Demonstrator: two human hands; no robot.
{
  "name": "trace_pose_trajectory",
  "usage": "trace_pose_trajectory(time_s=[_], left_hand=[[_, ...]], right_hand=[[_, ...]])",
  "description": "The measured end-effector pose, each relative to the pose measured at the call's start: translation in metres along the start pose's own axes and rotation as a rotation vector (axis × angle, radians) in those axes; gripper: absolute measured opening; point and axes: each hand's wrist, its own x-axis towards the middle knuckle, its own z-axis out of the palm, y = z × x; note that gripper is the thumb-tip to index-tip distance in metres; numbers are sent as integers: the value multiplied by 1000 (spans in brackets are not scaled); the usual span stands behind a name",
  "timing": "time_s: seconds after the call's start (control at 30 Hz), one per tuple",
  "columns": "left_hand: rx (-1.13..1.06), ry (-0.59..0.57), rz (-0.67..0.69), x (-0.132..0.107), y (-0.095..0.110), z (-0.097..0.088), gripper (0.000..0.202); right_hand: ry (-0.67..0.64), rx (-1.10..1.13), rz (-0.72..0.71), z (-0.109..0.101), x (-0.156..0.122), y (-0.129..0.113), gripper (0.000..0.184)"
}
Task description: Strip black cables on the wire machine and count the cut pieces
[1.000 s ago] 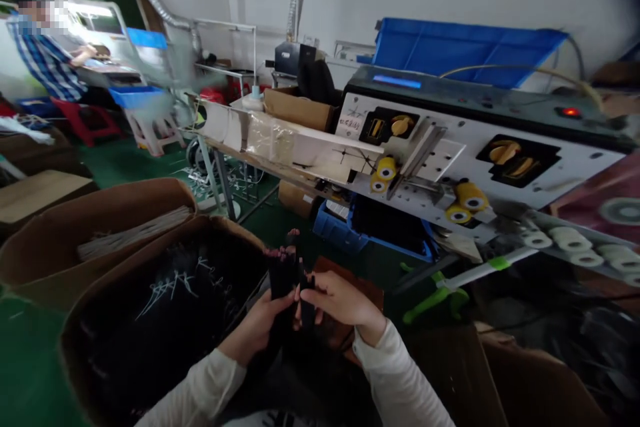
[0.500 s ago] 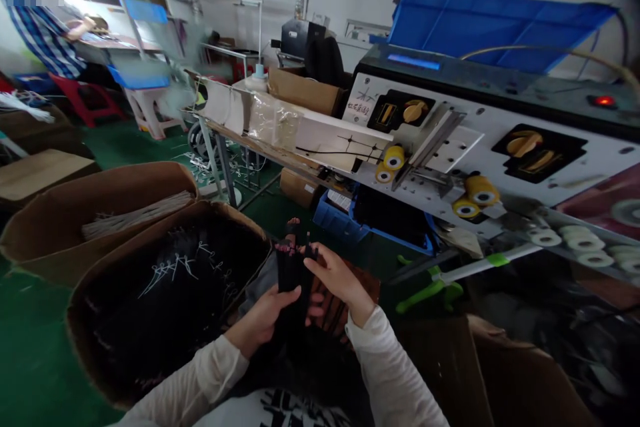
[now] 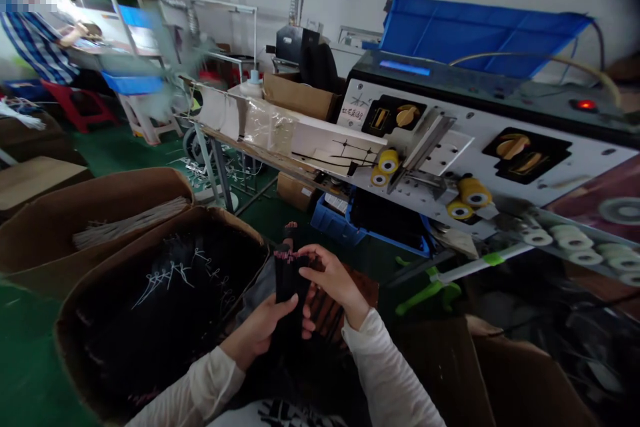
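Fingers: left fingers point(image 3: 283, 307) closed around the bundle; right fingers point(image 3: 320, 255) curled over its upper part.
Hands: left hand point(image 3: 255, 333) and right hand point(image 3: 333, 283) both gripping.
Thing: upright black cable bundle point(image 3: 287, 287), pinkish-red at top.
Place: between the hands, just beside a cardboard box point(image 3: 225, 217).

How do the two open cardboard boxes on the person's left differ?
The nearer cardboard box is filled with a black mass topped by white thread-like strands; the farther cardboard box holds a pale bundle of long thin strands lying diagonally. The nearer one sits beside the person's left hand, while the farther one lies beyond it, away from the hands. Both are open, brown and on the green floor.
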Motion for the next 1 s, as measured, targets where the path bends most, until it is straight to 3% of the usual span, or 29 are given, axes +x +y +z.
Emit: trace_pose_trajectory(time_s=[0.1,0.2,0.33,0.5,0.67,1.0], left_hand=[[24,-82,61,0,-1,0,27],[53,-82,97,1,-1,-1,25],[59,-54,93,6,-1,-4,23],[40,-57,99,5,-1,-8,21],[26,-29,96,3,-1,-10,24],[42,-1,108,0,1,-14,27]], right_hand=[[-27,-50,-36,2,1,-1,28],[35,-37,-66,2,8,0,35],[330,222,-99,-10,37,-7,43],[668,626,-151,-39,92,-33,42],[901,726,-150,-59,134,-49,35],[1010,556,-106,-62,158,-59,31]])
